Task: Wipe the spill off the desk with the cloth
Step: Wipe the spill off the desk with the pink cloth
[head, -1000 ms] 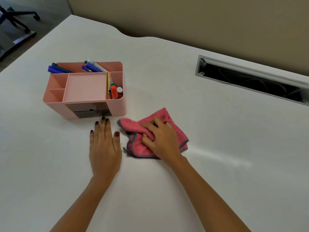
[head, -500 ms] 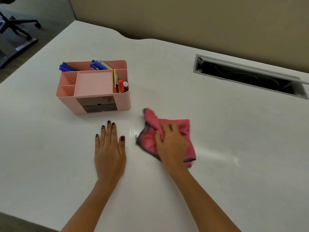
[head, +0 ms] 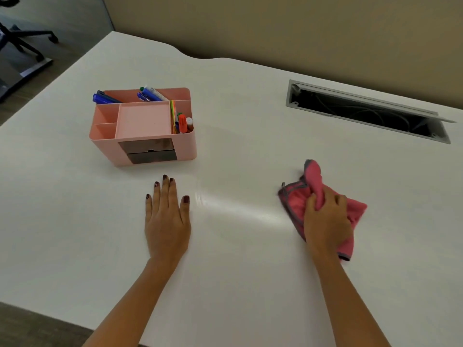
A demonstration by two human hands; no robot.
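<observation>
Right hand [head: 325,219] is down on the cloth [head: 355,209], fingers curled and bunching a fold of the pink fabric up between thumb and fingers, palm pressing the rest flat to the desk [head: 250,284]. That grip makes sense for wiping: the gathered fold gives something to hold, while the spread part underneath does the mopping. The cloth sits on the right side of the desk, well apart from the organizer [head: 142,136] and nearer the cable slot [head: 368,113] at the back, though clear of it. Left hand [head: 166,221] lies flat and open, fingers together and stretched forward, palm on the surface just in front of the organizer, not touching it. It looks like a brace, steadying the body while the other arm sweeps. Between the two hands runs a pale glossy streak [head: 238,209] across the white top; whether that is leftover wetness or only light glancing off the surface I cannot tell. If it is moisture, the job looks partly done and another pass over that band seems likely to be needed. The organizer stands upright with pens [head: 105,98] in its back compartment and markers [head: 184,123] at the right end, close enough to the left hand that a wide sweep leftward could nudge it. Beyond the desk, a chair base [head: 27,43] shows on the floor.
</observation>
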